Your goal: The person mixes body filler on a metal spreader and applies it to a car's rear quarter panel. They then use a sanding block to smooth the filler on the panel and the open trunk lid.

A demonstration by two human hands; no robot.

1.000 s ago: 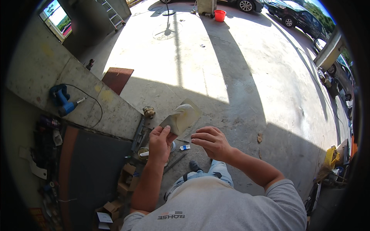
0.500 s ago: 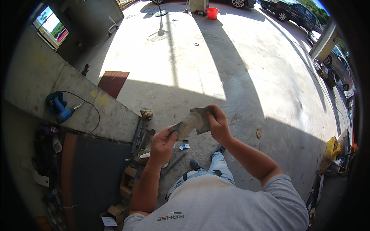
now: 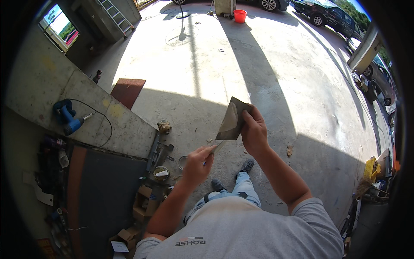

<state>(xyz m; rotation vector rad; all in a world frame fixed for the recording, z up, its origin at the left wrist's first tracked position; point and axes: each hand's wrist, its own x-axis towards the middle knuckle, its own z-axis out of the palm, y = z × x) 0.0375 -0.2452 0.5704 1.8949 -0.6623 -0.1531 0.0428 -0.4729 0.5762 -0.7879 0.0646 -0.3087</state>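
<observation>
My right hand [image 3: 254, 129] pinches a dark, flat rectangular putty spreader [image 3: 227, 135] by its right edge, tilted up in front of me. A smooth layer of beige paste [image 3: 230, 117] covers much of its face. Just below and to the left, my left hand [image 3: 198, 167] is closed on a second spreader [image 3: 220, 146], seen almost edge-on as a pale, thin strip. Its upper end lies at the lower edge of the first spreader; whether they touch I cannot tell. Most of this second spreader is hidden by my fingers and the viewing angle.
Left of my legs, an open tin [image 3: 161, 173] and a cardboard box [image 3: 144, 202] stand on the floor. A blue corded power tool [image 3: 71, 121] lies on the concrete ledge [image 3: 129, 134]. Farther off are a dark red mat [image 3: 128, 93], a red bucket [image 3: 240, 16] and parked cars [image 3: 330, 15].
The right spreader has turned upright and risen, its pasted face now showing. My left hand has moved right and lower, its spreader turned edge-on. A ladder now shows at the far left.
</observation>
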